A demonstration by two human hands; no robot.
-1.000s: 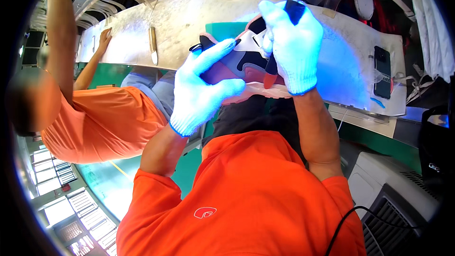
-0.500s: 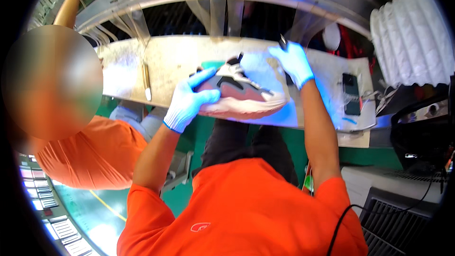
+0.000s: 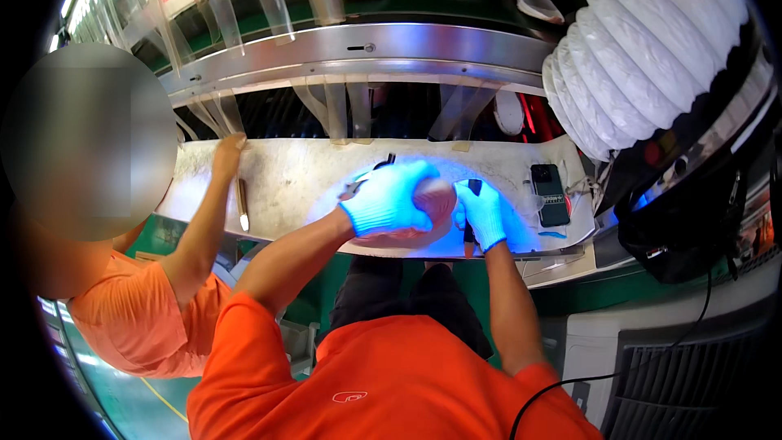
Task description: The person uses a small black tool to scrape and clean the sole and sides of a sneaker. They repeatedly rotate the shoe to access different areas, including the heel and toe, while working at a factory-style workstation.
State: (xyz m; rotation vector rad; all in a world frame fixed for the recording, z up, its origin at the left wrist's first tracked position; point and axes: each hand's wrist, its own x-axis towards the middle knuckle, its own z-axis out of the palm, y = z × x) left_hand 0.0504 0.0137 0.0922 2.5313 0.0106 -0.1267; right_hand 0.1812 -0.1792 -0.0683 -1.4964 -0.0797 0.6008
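My left hand (image 3: 389,202), in a white knit glove lit blue, is wrapped over the top of a sneaker (image 3: 441,199) with a pale pink sole. The glove hides most of the shoe, and its rounded end, blurred by motion, points toward my right hand. Close beside it, my gloved right hand (image 3: 484,213) is closed round a slim black tool (image 3: 474,187). The tool sticks out above and below the fingers; its exact kind cannot be made out. Strong blue light falls on both gloves and the worktable (image 3: 285,171) around them.
A brown-handled tool with a pale tip (image 3: 243,205) lies left, near a co-worker's arm (image 3: 199,216). At right lie a dark phone (image 3: 551,195) and a blue scrap (image 3: 552,235). Beyond a metal rail (image 3: 423,41), several shoes sit on a conveyor. A white ribbed duct (image 3: 652,57) hangs right.
My left hand has gone from the sneaker's left side to over its top, and the shoe has turned. My right hand has come down beside it. The co-worker's hand now reaches the table's back edge.
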